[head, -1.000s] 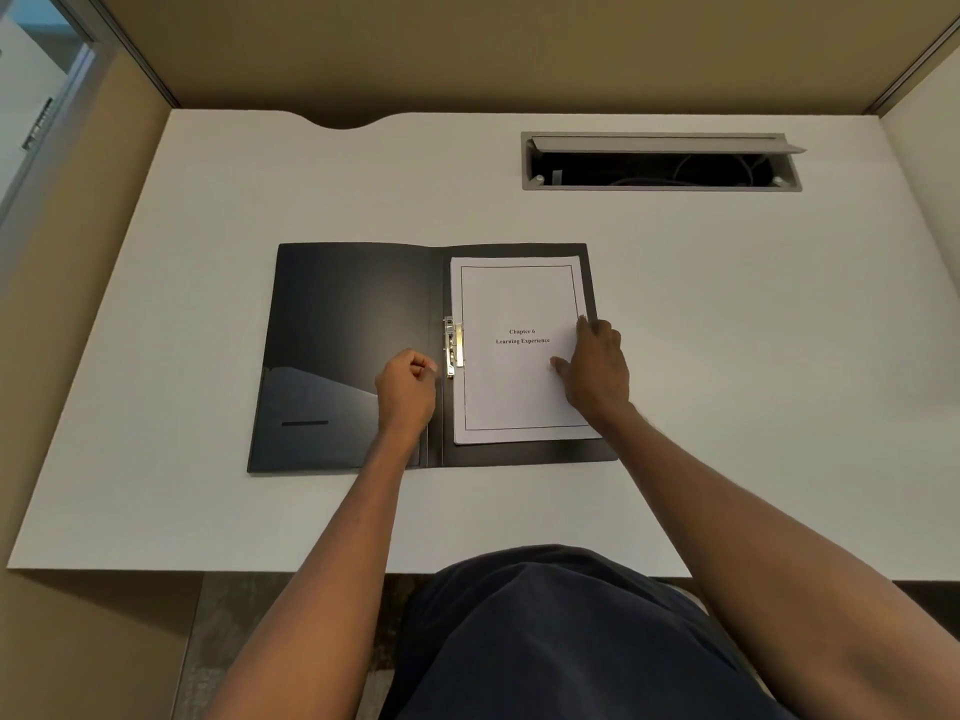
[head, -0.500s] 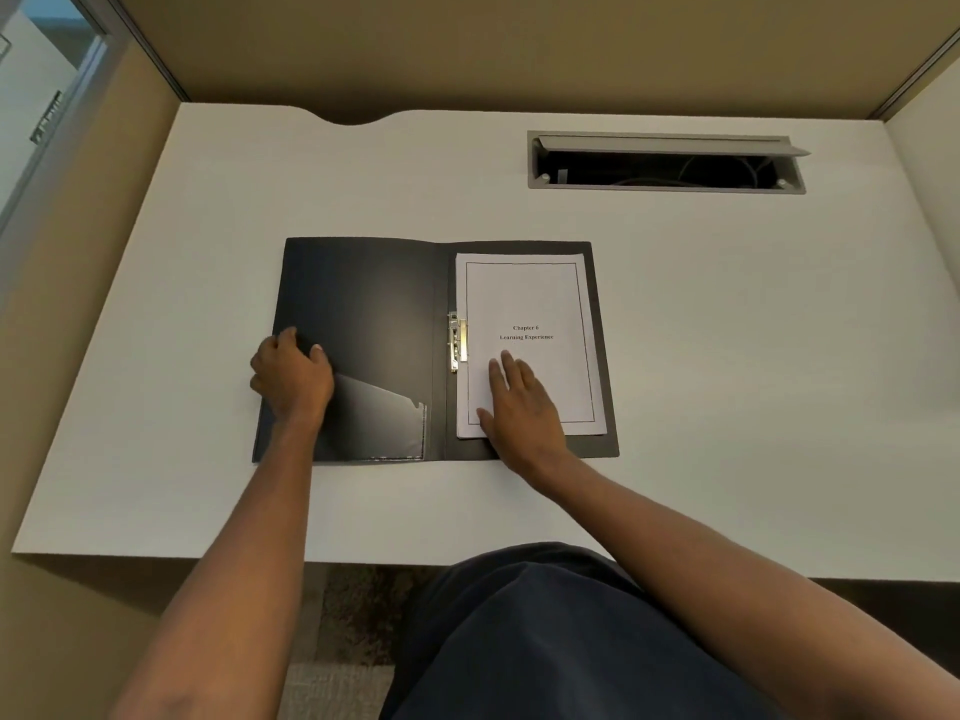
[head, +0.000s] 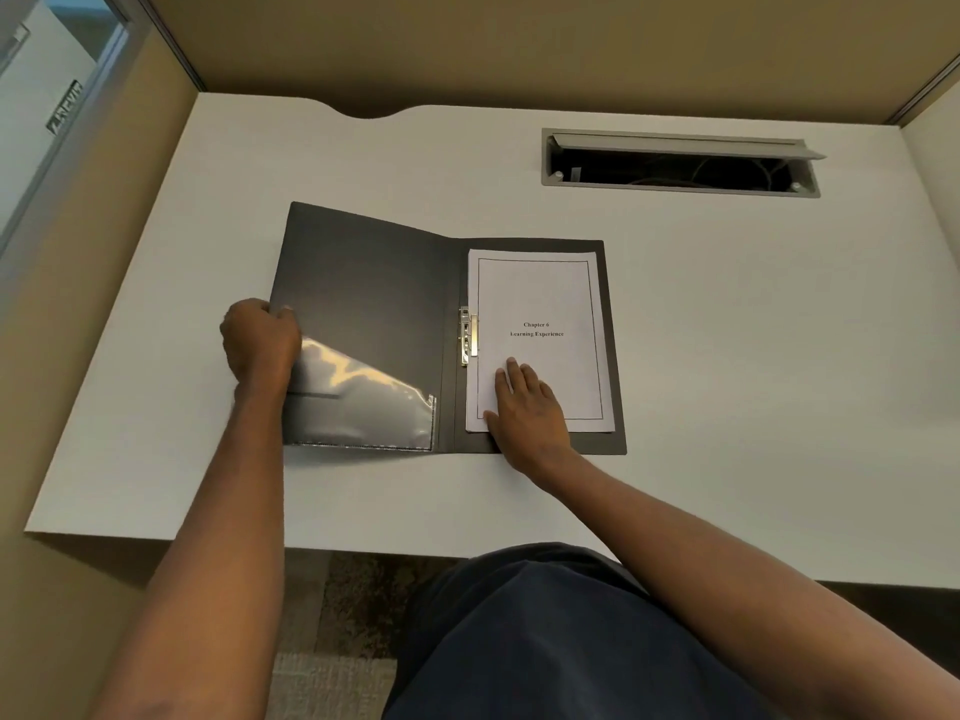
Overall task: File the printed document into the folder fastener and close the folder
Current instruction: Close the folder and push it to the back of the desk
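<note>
A black folder lies open on the white desk. Its left cover is raised off the desk, and my left hand grips that cover's outer edge. A clear pocket shines on the inside of the lifted cover. The white printed document, titled "Chapter 6 Learning Experience", rests on the right half of the folder. A metal fastener sits over the page's left margin beside the spine. My right hand lies flat, fingers spread, on the page's lower left corner.
A grey cable tray opening is set into the desk at the back right. Beige partition walls enclose the desk at the back and sides. The desk's front edge runs just above my lap.
My left hand went from the fastener to the folder's left edge and has lifted the left cover. My right hand slid from the page's right side to its lower left corner.
</note>
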`<state>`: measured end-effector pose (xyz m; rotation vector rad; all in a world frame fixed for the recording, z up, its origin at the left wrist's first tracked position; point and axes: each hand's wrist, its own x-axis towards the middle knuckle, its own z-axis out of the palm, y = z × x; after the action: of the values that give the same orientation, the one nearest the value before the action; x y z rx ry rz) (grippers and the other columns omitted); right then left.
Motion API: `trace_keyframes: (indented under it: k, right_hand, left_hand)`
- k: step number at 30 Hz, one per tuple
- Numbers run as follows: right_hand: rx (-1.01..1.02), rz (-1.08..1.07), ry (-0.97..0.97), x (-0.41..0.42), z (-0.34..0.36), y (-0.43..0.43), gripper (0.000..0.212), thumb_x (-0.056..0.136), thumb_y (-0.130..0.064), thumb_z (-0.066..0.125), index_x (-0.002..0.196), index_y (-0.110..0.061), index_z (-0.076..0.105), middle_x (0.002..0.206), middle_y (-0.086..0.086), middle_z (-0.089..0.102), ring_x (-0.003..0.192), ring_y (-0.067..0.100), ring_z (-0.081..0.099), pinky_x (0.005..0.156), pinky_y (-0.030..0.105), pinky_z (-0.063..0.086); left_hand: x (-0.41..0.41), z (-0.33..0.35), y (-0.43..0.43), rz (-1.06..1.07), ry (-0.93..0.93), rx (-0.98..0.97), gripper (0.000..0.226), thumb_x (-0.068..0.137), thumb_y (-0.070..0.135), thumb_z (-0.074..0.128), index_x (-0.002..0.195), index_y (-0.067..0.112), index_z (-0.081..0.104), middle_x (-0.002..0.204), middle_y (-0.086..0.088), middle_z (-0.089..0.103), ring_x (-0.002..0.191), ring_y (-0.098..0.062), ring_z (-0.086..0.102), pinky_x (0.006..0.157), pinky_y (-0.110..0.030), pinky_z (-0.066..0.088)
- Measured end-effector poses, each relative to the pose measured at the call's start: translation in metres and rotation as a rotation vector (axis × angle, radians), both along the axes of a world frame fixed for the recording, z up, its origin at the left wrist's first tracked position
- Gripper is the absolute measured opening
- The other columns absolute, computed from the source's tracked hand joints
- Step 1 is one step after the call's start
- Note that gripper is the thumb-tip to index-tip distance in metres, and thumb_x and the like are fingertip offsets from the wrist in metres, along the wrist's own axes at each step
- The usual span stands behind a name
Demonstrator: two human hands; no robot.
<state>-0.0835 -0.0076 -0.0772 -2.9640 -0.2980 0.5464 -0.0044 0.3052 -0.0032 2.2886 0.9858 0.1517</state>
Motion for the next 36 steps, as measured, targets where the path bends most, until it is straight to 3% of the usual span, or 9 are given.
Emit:
trace_keyframes:
  k: [5,9,12,15,18,24,27,31,36]
  right_hand:
    - [0.061,-0.057,0.011,0.01,0.016,0.003,0.052,0.106,-0.039,0.045,0.15,-0.011,0.04,0.162,0.012,0.034,0.148,0.032,0.036,0.12,0.044,0.035]
    - [0.251,-0.165,-0.048,0.029,0.057,0.017,0.048,0.105,-0.042,0.048,0.144,-0.014,0.05,0.147,0.009,0.054,0.133,0.028,0.053,0.109,0.042,0.047]
    - [0.524,-0.246,-0.106,0.047,0.104,0.038,0.052,0.104,-0.046,0.048,0.145,-0.016,0.049,0.147,0.008,0.054,0.131,0.028,0.056,0.103,0.043,0.051]
    - [0.743,-0.253,-0.168,0.06,0.155,0.058,0.062,0.102,-0.055,0.043,0.152,-0.018,0.042,0.152,0.008,0.051,0.133,0.026,0.055,0.107,0.044,0.05]
    - [0.842,-0.242,-0.192,0.067,0.195,0.068,0.065,0.102,-0.059,0.042,0.152,-0.018,0.039,0.15,0.011,0.052,0.129,0.027,0.057,0.098,0.04,0.05]
    - [0.685,-0.209,-0.201,0.076,0.215,0.048,0.049,0.102,-0.024,0.059,0.146,-0.008,0.046,0.139,0.013,0.055,0.119,0.027,0.061,0.092,0.028,0.047]
    - [0.583,-0.216,-0.242,0.078,0.211,0.03,0.047,0.097,-0.006,0.064,0.141,-0.008,0.049,0.132,0.012,0.054,0.115,0.026,0.061,0.092,0.029,0.051]
    - [0.522,-0.267,-0.289,0.08,0.199,-0.001,0.045,0.095,0.002,0.062,0.138,-0.007,0.052,0.129,0.013,0.054,0.108,0.024,0.062,0.084,0.026,0.05]
    - [0.45,-0.414,-0.301,0.082,0.175,-0.05,0.037,0.096,0.001,0.063,0.131,-0.008,0.055,0.131,0.009,0.048,0.097,0.021,0.061,0.088,0.035,0.058]
  left_hand:
    - [0.003,0.044,0.002,-0.055,-0.109,-0.019,0.02,0.089,0.013,0.064,0.1,0.008,0.08,0.1,-0.014,0.078,0.096,-0.033,0.073,0.08,-0.03,0.05]
    - [0.007,0.073,-0.008,-0.188,-0.131,-0.202,0.01,0.089,0.015,0.072,0.096,0.01,0.078,0.092,-0.011,0.074,0.085,-0.029,0.07,0.083,-0.047,0.063]
    - [0.006,0.095,-0.031,-0.277,-0.138,-0.356,0.006,0.094,0.019,0.073,0.088,0.018,0.074,0.093,-0.008,0.074,0.086,-0.03,0.072,0.067,-0.038,0.062]
    - [0.0,0.112,-0.066,-0.37,-0.171,-0.409,0.013,0.097,0.03,0.07,0.096,0.018,0.075,0.094,-0.001,0.075,0.084,-0.021,0.074,0.06,-0.027,0.059]
    - [-0.006,0.123,-0.098,-0.436,-0.164,-0.519,0.026,0.103,0.039,0.059,0.104,0.019,0.077,0.092,0.006,0.078,0.079,-0.013,0.077,0.056,-0.022,0.06]
    - [-0.008,0.114,-0.143,-0.537,-0.148,-0.599,0.031,0.105,0.008,0.048,0.107,0.018,0.078,0.093,0.008,0.08,0.083,-0.009,0.077,0.072,-0.038,0.067]
    - [-0.007,0.098,-0.158,-0.596,-0.148,-0.601,0.032,0.106,0.012,0.052,0.128,0.022,0.073,0.122,0.002,0.076,0.109,-0.014,0.073,0.093,-0.045,0.063]
    - [-0.006,0.077,-0.177,-0.746,-0.113,-0.566,0.042,0.105,0.018,0.057,0.134,0.048,0.063,0.151,0.008,0.058,0.142,-0.015,0.052,0.118,-0.046,0.044]
    - [-0.005,0.05,-0.207,-0.909,0.039,-0.351,0.051,0.104,0.038,0.057,0.153,0.045,0.044,0.171,0.005,0.028,0.155,-0.023,0.033,0.124,-0.045,0.03]
